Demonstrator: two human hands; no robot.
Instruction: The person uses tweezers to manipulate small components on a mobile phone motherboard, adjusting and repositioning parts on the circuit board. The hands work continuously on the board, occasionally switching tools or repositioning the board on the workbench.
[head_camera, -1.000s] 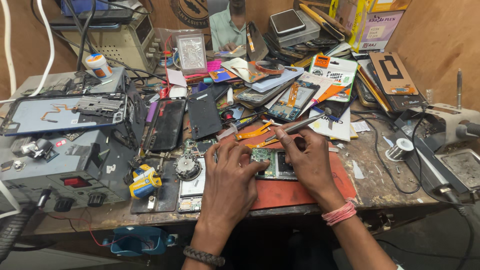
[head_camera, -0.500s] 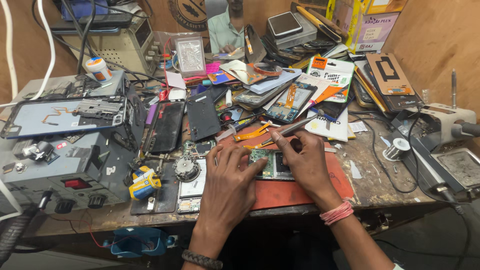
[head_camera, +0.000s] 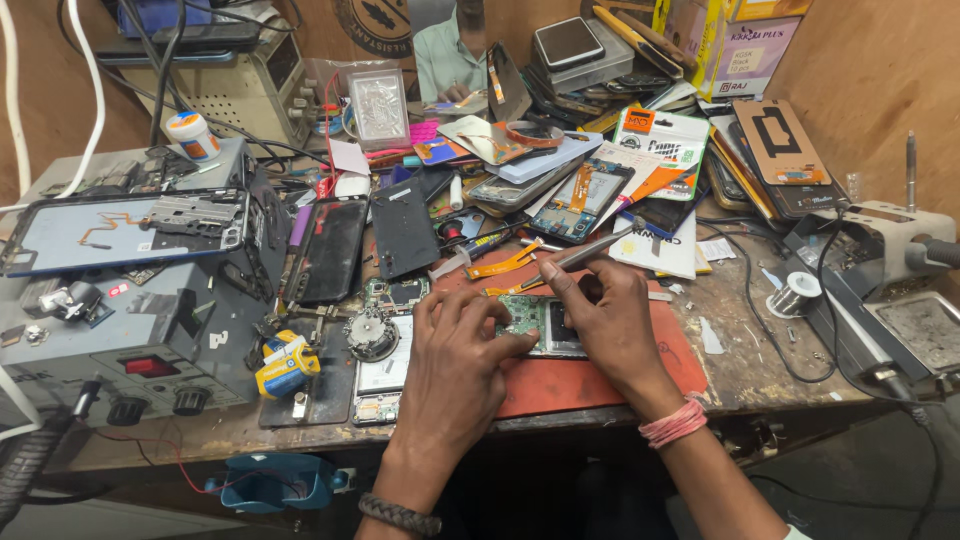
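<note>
**Tweezers at work on a bare phone board**

The right hand (head_camera: 610, 325) pinches a pair of metal tweezers (head_camera: 585, 252) between thumb and forefinger, fingers closed around the shaft, the tips angled down toward a green circuit board (head_camera: 535, 322) lying directly beneath the grip. The left hand (head_camera: 455, 350) lies flat just beside it, fingertips pressing the board's near edge to pin it against the red work mat (head_camera: 600, 375); that hand holds nothing and is spread open. Beyond the grip, orange flex cables (head_camera: 505, 262) trail across the mat, and a dark phone back panel (head_camera: 404, 228) lies farther off toward the left. A round metal part (head_camera: 371, 333) rests just left of the bracing hand.

The risk appears to lie in the tips: a slip under pressure could scrape tiny components or flick one into the clutter, and a shift of the bracing fingers could let the board skate on the mat. Compared with a second ago, both hands stay on the board in almost the same pose.
</note>
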